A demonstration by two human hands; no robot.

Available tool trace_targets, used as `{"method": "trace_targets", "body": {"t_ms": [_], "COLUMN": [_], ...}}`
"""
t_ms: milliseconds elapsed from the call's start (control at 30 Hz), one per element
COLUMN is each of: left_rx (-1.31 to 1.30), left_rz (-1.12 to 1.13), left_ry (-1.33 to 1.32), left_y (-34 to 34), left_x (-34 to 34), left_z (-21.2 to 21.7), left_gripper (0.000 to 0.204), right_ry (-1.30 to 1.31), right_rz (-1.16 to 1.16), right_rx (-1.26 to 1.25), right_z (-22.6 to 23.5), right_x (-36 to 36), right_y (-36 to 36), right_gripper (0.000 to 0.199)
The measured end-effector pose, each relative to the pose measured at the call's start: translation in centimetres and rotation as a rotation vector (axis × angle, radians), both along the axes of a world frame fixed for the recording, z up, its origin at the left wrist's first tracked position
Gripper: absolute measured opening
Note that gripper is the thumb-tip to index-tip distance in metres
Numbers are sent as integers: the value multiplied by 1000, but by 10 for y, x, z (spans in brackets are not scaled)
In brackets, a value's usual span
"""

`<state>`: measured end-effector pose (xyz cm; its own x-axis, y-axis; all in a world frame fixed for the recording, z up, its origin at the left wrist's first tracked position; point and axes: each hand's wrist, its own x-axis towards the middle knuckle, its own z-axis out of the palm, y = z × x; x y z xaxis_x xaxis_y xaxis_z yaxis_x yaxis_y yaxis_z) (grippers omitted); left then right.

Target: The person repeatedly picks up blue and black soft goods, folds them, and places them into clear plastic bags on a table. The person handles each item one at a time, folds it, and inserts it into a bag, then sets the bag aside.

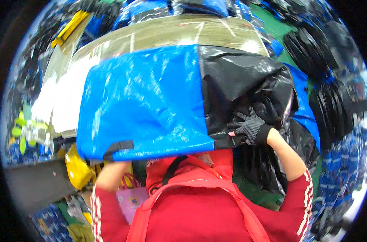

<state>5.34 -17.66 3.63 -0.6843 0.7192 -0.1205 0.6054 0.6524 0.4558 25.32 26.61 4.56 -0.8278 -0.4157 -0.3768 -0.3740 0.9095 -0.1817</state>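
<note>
Right hand point(250, 128), in a dark knit glove: fingers point(243, 120) are spread and curled into the crumpled black plastic section point(240, 78) of a large blue-and-black bag point(147, 101); a fistful of film is pinched at about 4 o'clock on the bag. The grip looks closed on the plastic, not just resting.

Left hand: hidden under the bag's lower edge at about 7 o'clock. Only the forearm point(110, 175) is seen going up behind the blue panel, so finger state cannot be told.

The bag is held up in front of the chest, filling the middle of the view, over a long worktable point(171, 32) that runs from 9 to 1 o'clock. A black strap tab point(119, 147) is seen at its lower left corner.

Handling, as a judgement: thin woven or film sheet, soft, no stiffness of its own, light when empty (contents, if any, cannot be seen). The surface is glossy, so it is likely slippery to bare skin, less so to the glove. It is best taken at the hem or the strap tab, or by a gathered bunch as at the right; a flat pinch on the slick blue panel would be expected to slide.

Round about: stacked black bags point(312, 52) at 2 o'clock, a yellow item point(76, 167) at 8 o'clock, a red apron point(191, 201) at 6.
</note>
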Motion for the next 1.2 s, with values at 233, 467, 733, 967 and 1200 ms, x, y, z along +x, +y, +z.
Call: {"method": "trace_targets", "body": {"t_ms": [233,467,733,967,1200], "left_rx": [421,-348,399,617,251], "left_rz": [-181,-404,-674,-604,-782], "left_ry": [-223,331,530,124,375], "left_y": [79,126,309,396,424], "left_x": [15,-15,-12,-12,9], "left_z": [109,22,40,23,-39], "left_gripper": [55,78,57,62,93], "right_ry": [-283,535,768,899,907], "right_rz": [-9,-463,-817,-1008,-1641], "right_rx": [46,227,-644,-187,-991], "right_z": [61,13,68,58,-44], "right_x": [-32,-86,-34,42,19], "right_y": [-28,20,31,162,251], "right_gripper": [46,69,32,74,29]}}
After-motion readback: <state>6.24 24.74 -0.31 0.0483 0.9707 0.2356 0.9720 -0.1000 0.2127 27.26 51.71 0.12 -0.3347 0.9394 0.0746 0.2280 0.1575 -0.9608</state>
